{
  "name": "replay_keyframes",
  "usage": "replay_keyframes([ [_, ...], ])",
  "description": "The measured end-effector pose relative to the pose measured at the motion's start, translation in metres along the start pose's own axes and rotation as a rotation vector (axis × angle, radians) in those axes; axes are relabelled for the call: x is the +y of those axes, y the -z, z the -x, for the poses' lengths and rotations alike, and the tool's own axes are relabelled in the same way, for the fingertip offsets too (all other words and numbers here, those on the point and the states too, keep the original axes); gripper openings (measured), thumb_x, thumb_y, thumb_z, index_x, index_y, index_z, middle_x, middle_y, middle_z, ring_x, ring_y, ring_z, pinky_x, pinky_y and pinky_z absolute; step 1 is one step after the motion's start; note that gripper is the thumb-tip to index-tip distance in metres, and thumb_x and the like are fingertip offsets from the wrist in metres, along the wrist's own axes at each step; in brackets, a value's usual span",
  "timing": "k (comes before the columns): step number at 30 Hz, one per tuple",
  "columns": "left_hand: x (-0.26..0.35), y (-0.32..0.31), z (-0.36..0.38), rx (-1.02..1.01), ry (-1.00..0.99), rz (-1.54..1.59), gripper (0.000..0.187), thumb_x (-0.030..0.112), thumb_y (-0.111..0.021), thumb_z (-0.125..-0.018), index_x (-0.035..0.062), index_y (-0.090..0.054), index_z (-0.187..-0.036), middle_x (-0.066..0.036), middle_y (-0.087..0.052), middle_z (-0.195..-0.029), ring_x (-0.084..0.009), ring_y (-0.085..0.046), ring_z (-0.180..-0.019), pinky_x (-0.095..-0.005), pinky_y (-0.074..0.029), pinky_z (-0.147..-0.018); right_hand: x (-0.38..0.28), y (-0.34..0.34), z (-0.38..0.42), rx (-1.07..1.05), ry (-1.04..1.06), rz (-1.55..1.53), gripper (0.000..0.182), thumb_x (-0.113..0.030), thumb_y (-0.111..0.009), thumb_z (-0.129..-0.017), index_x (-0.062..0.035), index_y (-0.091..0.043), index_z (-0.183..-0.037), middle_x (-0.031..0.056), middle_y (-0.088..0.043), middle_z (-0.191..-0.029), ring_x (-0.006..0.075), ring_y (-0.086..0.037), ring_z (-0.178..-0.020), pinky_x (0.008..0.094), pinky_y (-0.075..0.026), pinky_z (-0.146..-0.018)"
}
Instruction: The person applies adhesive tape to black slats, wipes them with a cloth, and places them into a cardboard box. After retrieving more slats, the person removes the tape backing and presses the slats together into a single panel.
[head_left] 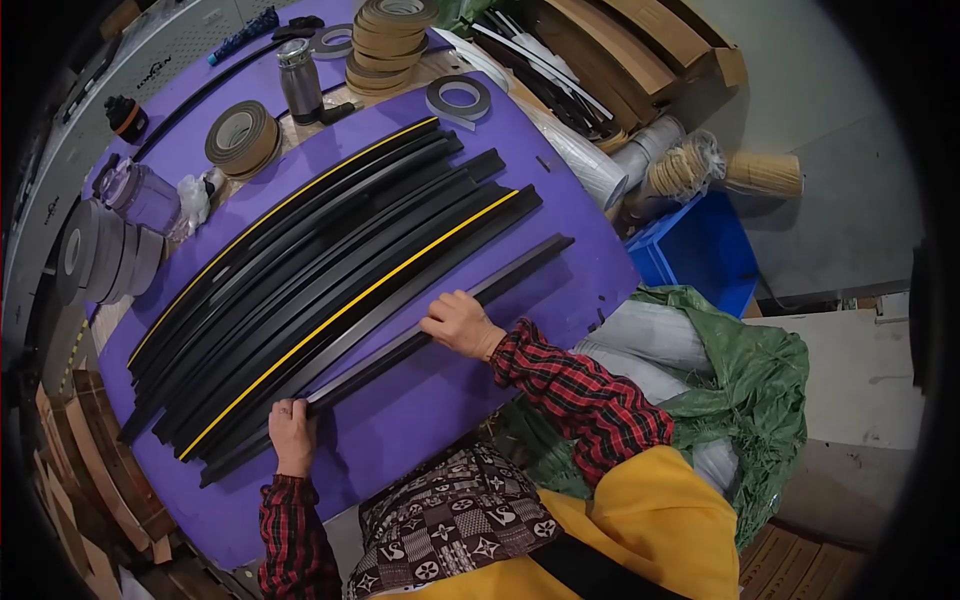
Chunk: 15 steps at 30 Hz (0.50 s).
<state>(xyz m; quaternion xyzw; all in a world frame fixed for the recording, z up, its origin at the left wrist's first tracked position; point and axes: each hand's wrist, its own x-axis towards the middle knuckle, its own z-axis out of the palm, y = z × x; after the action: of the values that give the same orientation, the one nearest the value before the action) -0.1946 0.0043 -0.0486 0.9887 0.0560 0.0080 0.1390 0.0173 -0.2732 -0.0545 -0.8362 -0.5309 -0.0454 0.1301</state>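
Observation:
A long black trim strip (pixel 380 352) lies slantwise near the front of the purple table covering (pixel 400 420). My left hand (pixel 292 437) has its fingers curled over the strip toward its lower left end. Farther up and to the right, my right hand (pixel 463 322) closes around the same strip, the fingertips partly hidden. Just beyond is a bundle of black strips (pixel 330 245) lying side by side. A yellow line (pixel 350 308) runs along one of them, and another yellow line (pixel 270 208) marks the far edge of the bundle.
Tape rolls (pixel 243 138) stand behind the bundle, beside a metal flask (pixel 298 82) and a flat grey roll (pixel 459 98). More rolls (pixel 95 250) and a clear jug (pixel 138 195) are at left. A blue bin (pixel 705 250) and green sacking (pixel 770 370) sit at right.

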Motion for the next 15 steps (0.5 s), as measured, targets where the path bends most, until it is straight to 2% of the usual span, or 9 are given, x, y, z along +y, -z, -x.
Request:
replay_keyframes([
  [2, 0.011, 0.011, -0.001, -0.015, -0.069, 0.088, 0.029, 0.02, -0.068, -0.067, 0.0035, -0.052, -0.085, -0.013, -0.052, -0.085, -0.0303, -0.05, -0.081, -0.0384, -0.041, -0.068, -0.004, 0.0, 0.011, 0.005, -0.012, -0.154, 0.031, -0.033, -0.068, -0.063, -0.0108, -0.055, -0.08, 0.0033, -0.051, -0.077, 0.0209, -0.05, -0.076, 0.0325, -0.036, -0.066],
  [3, 0.009, 0.017, 0.003, -0.163, -0.054, 0.18, 0.027, 0.018, -0.065, -0.071, 0.0032, -0.054, -0.09, -0.013, -0.052, -0.087, -0.0306, -0.049, -0.082, -0.0378, -0.041, -0.071, -0.005, 0.002, 0.015, 0.024, -0.033, -0.294, 0.032, -0.032, -0.069, -0.061, -0.0108, -0.056, -0.081, 0.0044, -0.051, -0.08, 0.0203, -0.05, -0.078, 0.0317, -0.037, -0.066],
  [4, 0.004, 0.022, -0.001, -0.156, -0.055, 0.171, 0.027, 0.018, -0.065, -0.071, 0.0032, -0.054, -0.09, -0.013, -0.052, -0.087, -0.0306, -0.049, -0.082, -0.0378, -0.041, -0.071, -0.007, 0.0, 0.023, -0.053, 0.023, -0.364, 0.031, -0.028, -0.069, -0.063, -0.0104, -0.056, -0.085, 0.0048, -0.051, -0.086, 0.0219, -0.049, -0.083, 0.0333, -0.038, -0.068],
  [5, -0.003, 0.025, -0.006, 0.031, -0.055, 0.164, 0.028, 0.018, -0.065, -0.072, 0.0029, -0.054, -0.093, -0.014, -0.052, -0.089, -0.0309, -0.049, -0.083, -0.038, -0.041, -0.071, -0.005, 0.0, 0.014, -0.049, 0.03, -0.363, 0.031, -0.028, -0.069, -0.063, -0.0104, -0.056, -0.085, 0.0048, -0.051, -0.086, 0.0219, -0.049, -0.083, 0.0333, -0.038, -0.068],
  [6, -0.009, 0.026, -0.008, 0.208, -0.052, 0.162, 0.029, 0.018, -0.064, -0.073, 0.0027, -0.054, -0.095, -0.014, -0.052, -0.09, -0.0313, -0.049, -0.084, -0.0382, -0.04, -0.072, -0.005, 0.002, 0.004, 0.088, -0.034, -0.36, 0.032, -0.027, -0.068, -0.065, -0.0096, -0.056, -0.089, 0.0059, -0.051, -0.089, 0.0235, -0.049, -0.084, 0.034, -0.039, -0.071],
  [8, -0.043, 0.013, -0.032, 0.362, 0.114, -0.018, 0.033, 0.019, -0.063, -0.074, 0.003, -0.054, -0.101, -0.014, -0.051, -0.094, -0.0311, -0.048, -0.086, -0.0384, -0.039, -0.076, 0.001, 0.007, -0.031, 0.288, -0.121, -0.307, 0.035, -0.026, -0.067, -0.068, -0.0076, -0.054, -0.095, 0.0083, -0.051, -0.096, 0.0262, -0.049, -0.091, 0.0357, -0.038, -0.078],
  [11, -0.054, 0.001, -0.058, 0.27, 0.088, -0.074, 0.037, 0.021, -0.064, -0.074, 0.0043, -0.054, -0.105, -0.012, -0.05, -0.095, -0.0299, -0.047, -0.089, -0.0381, -0.038, -0.077, 0.024, -0.011, -0.073, 0.349, -0.2, -0.18, 0.035, -0.026, -0.066, -0.068, -0.0072, -0.054, -0.095, 0.008, -0.05, -0.096, 0.0258, -0.048, -0.093, 0.0357, -0.037, -0.08],
  [13, -0.043, 0.004, -0.056, 0.245, 0.061, -0.088, 0.038, 0.022, -0.064, -0.074, 0.005, -0.054, -0.107, -0.011, -0.05, -0.096, -0.029, -0.047, -0.089, -0.0375, -0.038, -0.077, 0.032, -0.022, -0.076, 0.209, -0.237, -0.148, 0.036, -0.027, -0.066, -0.068, -0.0074, -0.054, -0.096, 0.0075, -0.05, -0.097, 0.0246, -0.047, -0.095, 0.0359, -0.035, -0.083],
  [15, -0.041, 0.006, -0.045, 0.166, 0.044, -0.102, 0.043, 0.025, -0.066, -0.071, 0.0066, -0.054, -0.108, -0.01, -0.05, -0.095, -0.0268, -0.047, -0.089, -0.0362, -0.037, -0.076, 0.031, -0.012, -0.063, 0.201, -0.153, -0.149, 0.044, -0.027, -0.071, -0.064, -0.0086, -0.052, -0.099, 0.0069, -0.05, -0.096, 0.0229, -0.047, -0.095, 0.0357, -0.034, -0.084],
])
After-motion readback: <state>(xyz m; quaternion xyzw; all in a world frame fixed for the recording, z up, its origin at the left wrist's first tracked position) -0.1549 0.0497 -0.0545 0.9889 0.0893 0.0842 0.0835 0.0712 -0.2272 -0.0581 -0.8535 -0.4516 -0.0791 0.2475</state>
